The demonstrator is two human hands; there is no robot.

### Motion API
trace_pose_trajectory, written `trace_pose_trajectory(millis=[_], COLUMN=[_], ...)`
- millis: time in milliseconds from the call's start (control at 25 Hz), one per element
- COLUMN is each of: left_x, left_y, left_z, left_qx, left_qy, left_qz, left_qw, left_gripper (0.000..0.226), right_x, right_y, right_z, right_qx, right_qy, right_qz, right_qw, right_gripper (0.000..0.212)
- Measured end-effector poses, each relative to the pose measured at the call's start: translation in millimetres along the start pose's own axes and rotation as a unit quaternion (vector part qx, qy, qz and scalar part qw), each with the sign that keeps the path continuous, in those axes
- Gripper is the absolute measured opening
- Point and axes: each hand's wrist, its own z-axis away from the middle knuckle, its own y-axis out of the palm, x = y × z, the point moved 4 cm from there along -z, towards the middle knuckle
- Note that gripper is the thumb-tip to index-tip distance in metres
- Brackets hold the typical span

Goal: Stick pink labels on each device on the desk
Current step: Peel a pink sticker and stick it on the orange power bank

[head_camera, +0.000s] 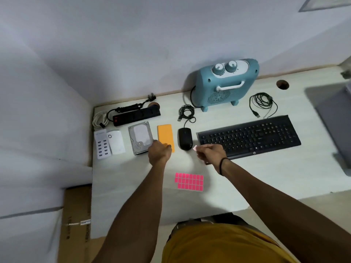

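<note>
A sheet of pink labels (189, 181) lies on the white desk (266, 177) near its front edge. My right hand (210, 153) pinches one small pink label (195, 148) just right of the black mouse (185, 138). My left hand (159, 151) grips the near end of the orange device (165, 135). Along the row stand a white USB charger hub (102, 146), a white adapter (116, 142), a hard drive (140, 137), a black keyboard (248, 136), a black power strip (136, 115) and a blue heater (227, 84).
Coiled black cables (263, 103) lie behind the keyboard, another coil (186, 112) behind the mouse. A grey laptop-like slab (334, 114) sits at the right edge. A cable hole (282, 84) is at the back. A cardboard box (76, 221) stands left of the desk.
</note>
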Motion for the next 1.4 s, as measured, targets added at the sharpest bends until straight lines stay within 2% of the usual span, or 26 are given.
trace_pose_trajectory(millis=[160, 480, 560, 640, 680, 720, 800, 880, 960, 1120, 1280, 1400], left_x=[-14, -51, -52, -47, -46, -45, -51, -51, -48, -47, -47, -50], left_y=[16, 50, 53, 51, 48, 45, 36, 24, 14, -10, -25, -27], left_z=[-21, -30, -33, -34, -32, -26, -6, 13, 27, 45, 65, 79], left_qx=[0.024, 0.035, 0.051, 0.075, 0.107, 0.159, 0.283, 0.349, 0.39, 0.419, 0.394, 0.383], left_qy=[0.01, 0.055, 0.039, -0.01, -0.041, -0.073, -0.103, -0.081, -0.037, 0.009, 0.038, 0.046], left_qz=[-0.091, -0.169, -0.142, -0.017, 0.097, 0.226, 0.427, 0.511, 0.544, 0.573, 0.583, 0.585], left_qw=[0.996, 0.984, 0.988, 0.997, 0.989, 0.958, 0.853, 0.781, 0.742, 0.704, 0.709, 0.713], left_gripper=[0.082, 0.102, 0.1, 0.097, 0.094, 0.088, 0.069, 0.059, 0.061, 0.067, 0.069, 0.067], right_x=[-4, -16, -20, -20, -15, -7, 16, 40, 63, 106, 133, 140], right_y=[-9, -34, -34, -32, -31, -30, -26, -18, -8, 2, 8, 6], right_z=[-10, -13, -12, -11, -13, -15, -19, -18, -12, -1, 24, 31], right_qx=[-0.024, -0.068, -0.075, -0.074, -0.068, -0.06, -0.033, 0.01, 0.071, 0.168, 0.224, 0.218], right_qy=[0.008, 0.048, 0.054, 0.052, 0.045, 0.035, 0.012, -0.006, -0.021, -0.092, -0.154, -0.215], right_qz=[-0.049, -0.089, -0.096, -0.097, -0.099, -0.103, -0.12, -0.148, -0.174, -0.13, -0.076, 0.025], right_qw=[0.998, 0.993, 0.991, 0.991, 0.992, 0.992, 0.992, 0.989, 0.982, 0.973, 0.959, 0.952], right_gripper=[0.012, 0.012, 0.015, 0.019, 0.019, 0.019, 0.012, 0.006, 0.007, 0.014, 0.01, 0.018])
